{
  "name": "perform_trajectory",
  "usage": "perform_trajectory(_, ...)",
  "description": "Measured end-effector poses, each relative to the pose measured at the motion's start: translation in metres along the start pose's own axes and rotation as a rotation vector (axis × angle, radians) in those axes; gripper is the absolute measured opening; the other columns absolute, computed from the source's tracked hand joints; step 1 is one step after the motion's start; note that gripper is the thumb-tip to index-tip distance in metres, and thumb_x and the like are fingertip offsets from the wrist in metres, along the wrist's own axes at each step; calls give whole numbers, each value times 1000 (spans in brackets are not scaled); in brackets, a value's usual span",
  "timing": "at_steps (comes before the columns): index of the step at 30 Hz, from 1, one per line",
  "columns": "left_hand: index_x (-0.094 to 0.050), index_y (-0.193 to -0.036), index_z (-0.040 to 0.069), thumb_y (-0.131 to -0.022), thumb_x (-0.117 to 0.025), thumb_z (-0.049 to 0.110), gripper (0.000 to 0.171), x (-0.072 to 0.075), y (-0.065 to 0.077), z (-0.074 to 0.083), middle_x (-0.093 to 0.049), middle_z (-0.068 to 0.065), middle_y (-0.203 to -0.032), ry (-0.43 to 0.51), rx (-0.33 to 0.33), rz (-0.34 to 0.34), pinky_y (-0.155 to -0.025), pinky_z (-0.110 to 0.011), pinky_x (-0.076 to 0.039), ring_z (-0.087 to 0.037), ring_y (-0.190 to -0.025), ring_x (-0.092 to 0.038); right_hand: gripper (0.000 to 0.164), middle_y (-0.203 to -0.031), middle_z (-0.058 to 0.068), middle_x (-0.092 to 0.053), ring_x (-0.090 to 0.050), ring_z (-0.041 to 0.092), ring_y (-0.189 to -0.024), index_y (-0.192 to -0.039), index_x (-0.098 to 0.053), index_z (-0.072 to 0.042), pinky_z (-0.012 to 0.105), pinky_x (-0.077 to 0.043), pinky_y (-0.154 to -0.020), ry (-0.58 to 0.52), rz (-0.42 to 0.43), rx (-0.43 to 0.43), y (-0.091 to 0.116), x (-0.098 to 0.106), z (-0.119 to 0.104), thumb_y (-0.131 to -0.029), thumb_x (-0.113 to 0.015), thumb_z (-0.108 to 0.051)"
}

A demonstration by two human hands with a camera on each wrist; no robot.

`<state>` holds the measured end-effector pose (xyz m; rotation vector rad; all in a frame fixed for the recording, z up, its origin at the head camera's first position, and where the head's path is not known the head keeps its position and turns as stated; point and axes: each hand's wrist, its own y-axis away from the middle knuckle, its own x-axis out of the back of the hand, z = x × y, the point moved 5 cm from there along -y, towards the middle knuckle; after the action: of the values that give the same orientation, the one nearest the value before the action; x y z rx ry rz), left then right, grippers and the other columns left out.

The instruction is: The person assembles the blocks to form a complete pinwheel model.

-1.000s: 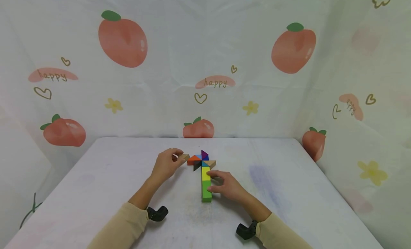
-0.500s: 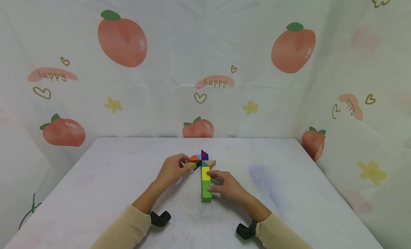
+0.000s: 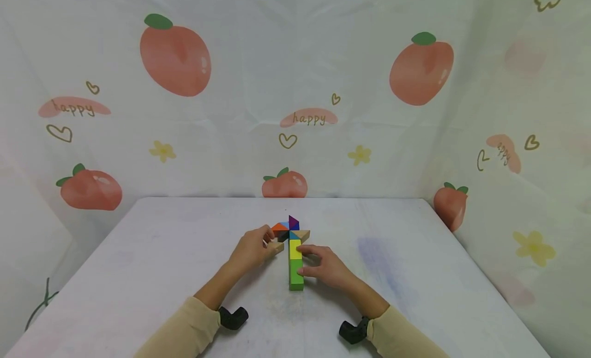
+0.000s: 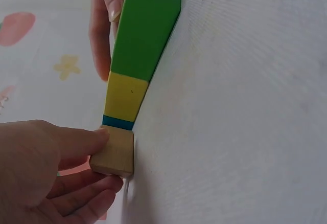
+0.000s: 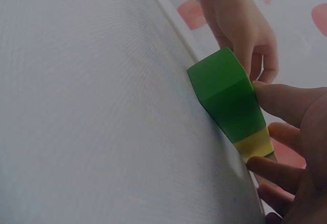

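In the head view, a pinwheel shape of coloured wooden blocks lies on the table. A green block point(image 3: 296, 273) and a yellow block point(image 3: 295, 249) form its stem. My left hand point(image 3: 251, 249) pinches a plain wooden block point(image 4: 116, 150) between thumb and fingers, left of the stem's upper end and near a black block point(image 3: 282, 236). My right hand point(image 3: 328, 265) touches the stem's right side, thumb at the green block and a fingertip at the yellow one. Around the top sit an orange triangle point(image 3: 279, 227), a purple triangle point(image 3: 293, 223) and a plain wooden triangle point(image 3: 303, 235).
The white table point(image 3: 175, 276) stretches out on both sides of the blocks. Behind it hangs a pale curtain point(image 3: 240, 91) printed with peaches. Black wrist cameras sit by both sleeves, and a dark cord point(image 3: 46, 299) shows at the left edge.
My left hand has carried the plain wooden block from left of the orange triangle toward me and rightward, to below the black block. The right hand stays in place.
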<state>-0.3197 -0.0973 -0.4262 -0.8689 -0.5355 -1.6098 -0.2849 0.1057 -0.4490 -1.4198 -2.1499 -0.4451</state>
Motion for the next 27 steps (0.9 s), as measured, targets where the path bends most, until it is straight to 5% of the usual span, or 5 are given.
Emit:
perform_trajectory(12, -72, -106, 22, -82, -79, 31, 27, 7, 8, 1, -61, 4, -88, -112, -4, -26, -60, -29, -47, -16, -77, -54, 54, -138, 4, -53, -40, 31, -132, -135, -58, -16, 61, -28, -106, -8, -12, 15, -1, 1, -2, -87, -74, -31)
perform_trajectory(16, -71, -110, 22, -81, -80, 30, 31, 4, 10, 0, -61, 5, -87, -93, 25, -87, -58, -28, -46, -16, -76, -53, 54, -139, 4, -53, -40, 31, -132, -135, -58, -16, 62, -28, -106, -9, -12, 9, 0, 2, -2, -87, -74, -32)
perform_trajectory(27, -67, -124, 13, -82, -79, 26, 46, -5, 14, 13, -66, 9, -88, -32, -58, -144, -65, -28, -49, -14, -81, -57, 54, -137, 6, -55, -42, 31, -132, -135, -58, -13, 61, -27, -106, -25, -16, 51, -1, 0, -2, -87, -75, -30)
